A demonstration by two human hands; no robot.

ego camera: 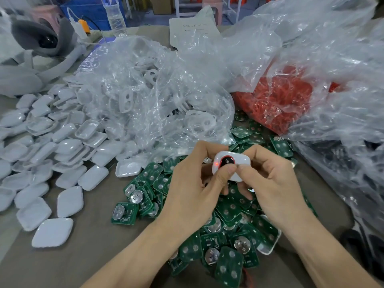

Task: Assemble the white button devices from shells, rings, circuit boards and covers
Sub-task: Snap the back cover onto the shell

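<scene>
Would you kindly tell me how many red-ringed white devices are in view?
1: the device, held by left hand and right hand over the circuit boards; more may hide beneath.

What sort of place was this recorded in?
Probably a factory assembly bench for small electronics: a heap of green circuit boards, loose white shells and a bag of red rings lie in bulk, while the left hand and right hand hold one white button device.
</scene>
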